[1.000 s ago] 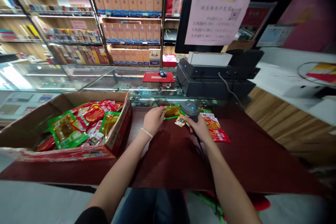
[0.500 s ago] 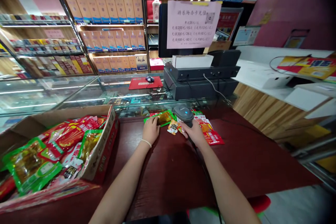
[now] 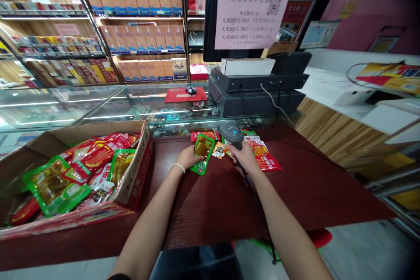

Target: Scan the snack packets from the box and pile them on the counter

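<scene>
My left hand (image 3: 188,157) grips a green-edged clear snack packet (image 3: 204,148) with brown food inside, its thumb across the front. Wrapped around the handle of a dark barcode scanner (image 3: 231,133) is my right hand (image 3: 244,156); a small blue light shows on the scanner's head. Between the hands, a small orange-and-white packet (image 3: 218,150) lies on the dark red table. Behind the green packet rests a red snack packet (image 3: 205,136). More red and white packets (image 3: 267,162) lie just right of the scanner, partly hidden by it and my hand.
An open cardboard box (image 3: 139,170) full of snack packets stands at the left on the table (image 3: 210,205). Beyond are a glass counter (image 3: 138,105), a red mouse pad (image 3: 173,95) and a monitor with a paper sign (image 3: 251,15). The scanner cable hangs down past my right forearm.
My left hand has turned the green packet from lying crosswise to nearly upright, nearer me, uncovering the red packet behind. The camera view has tilted down; the scanner stays in my right hand.
</scene>
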Available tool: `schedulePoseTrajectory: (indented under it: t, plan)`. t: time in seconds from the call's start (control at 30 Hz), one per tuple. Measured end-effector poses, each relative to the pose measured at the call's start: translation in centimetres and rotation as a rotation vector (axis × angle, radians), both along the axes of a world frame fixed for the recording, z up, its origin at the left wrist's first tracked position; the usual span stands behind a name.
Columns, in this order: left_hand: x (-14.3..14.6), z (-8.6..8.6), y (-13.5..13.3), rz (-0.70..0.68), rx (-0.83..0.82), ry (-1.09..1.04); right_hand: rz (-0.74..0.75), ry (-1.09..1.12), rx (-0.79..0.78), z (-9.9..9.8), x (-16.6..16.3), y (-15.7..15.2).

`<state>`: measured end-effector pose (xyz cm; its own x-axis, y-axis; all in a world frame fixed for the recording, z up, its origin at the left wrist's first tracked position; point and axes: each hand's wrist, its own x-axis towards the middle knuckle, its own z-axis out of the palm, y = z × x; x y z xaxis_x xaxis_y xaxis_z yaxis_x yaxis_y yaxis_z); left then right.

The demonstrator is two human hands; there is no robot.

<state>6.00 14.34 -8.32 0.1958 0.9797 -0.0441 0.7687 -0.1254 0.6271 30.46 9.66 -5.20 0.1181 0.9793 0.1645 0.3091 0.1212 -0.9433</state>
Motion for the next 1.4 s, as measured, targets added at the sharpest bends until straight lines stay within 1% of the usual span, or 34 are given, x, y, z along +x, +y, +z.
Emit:
schedulePoseTrajectory:
  t: [0.07,0.1,0.2,0.23,0.27,0.33,0.4,0.5,0.57,0.67,0.73,0.83,0.9,0.97,1.03,1.17,1.27,1.33,1.4]
  plan:
    - [-0.3,0.0,0.3,-0.019,-0.078,-0.248,0.003,-0.001,0.009,0.1,-0.1,-0.1]
    - [-0.3,0.0,0.4,-0.003,-0.092,-0.423,0.005,0.001,0.015,0.1,-0.2,-0.1]
    - [-0.2,-0.3,0.6,0.116,-0.107,-1.021,0.011,0.013,0.031,0.0,-0.3,-0.2]
    - [-0.2,-0.5,0.6,0.152,-0.118,-1.179,0.019,0.013,0.031,0.0,-0.4,-0.2]
    - [-0.1,-0.6,0.6,0.175,-0.135,-1.296,0.027,0.012,0.03,-0.1,-0.4,-0.2]
    - [-0.1,-0.7,0.6,0.176,-0.171,-1.428,0.037,0.008,0.025,-0.1,-0.4,-0.1]
    - [-0.1,-0.7,0.5,0.143,-0.181,-1.492,0.039,0.008,0.024,-0.1,-0.5,-0.1]
    - [-0.1,-0.6,0.4,0.111,-0.164,-1.527,0.04,0.003,0.025,-0.1,-0.6,-0.2]
    - [0.0,-0.5,0.4,0.139,-0.156,-1.547,0.04,-0.005,0.027,-0.1,-0.6,-0.2]
    - [0.2,-0.2,0.5,0.224,-0.174,-1.589,0.033,-0.011,0.027,-0.2,-0.7,-0.2]
    - [0.0,0.0,0.3,0.228,-0.23,-1.567,0.031,-0.015,0.023,-0.3,-0.6,-0.2]
    - [-0.7,0.4,-0.1,0.141,-0.315,-1.513,0.03,-0.03,0.016,-0.4,-0.6,-0.2]
    - [-1.2,0.5,-0.2,0.086,-0.334,-1.525,0.023,-0.035,0.014,-0.4,-0.7,-0.2]
    - [-1.5,0.4,-0.1,0.06,-0.364,-1.57,0.017,-0.031,0.013,-0.4,-0.7,-0.2]
    - [-1.6,0.1,0.2,0.087,-0.439,-1.646,0.018,-0.022,0.008,-0.4,-0.8,-0.2]
    - [-1.1,-0.4,0.5,0.191,-0.605,-1.784,0.026,-0.009,0.009,-0.4,-0.8,-0.1]
    - [-1.0,-0.1,0.2,0.166,-0.725,-1.813,0.031,0.009,0.01,-0.6,-0.7,-0.1]
    - [-1.1,0.2,-0.1,0.135,-0.797,-1.868,0.032,0.02,0.011,-0.7,-0.6,-0.1]
    - [-1.2,0.6,-0.3,0.113,-0.833,-1.928,0.032,0.02,0.01,-0.7,-0.6,0.0]
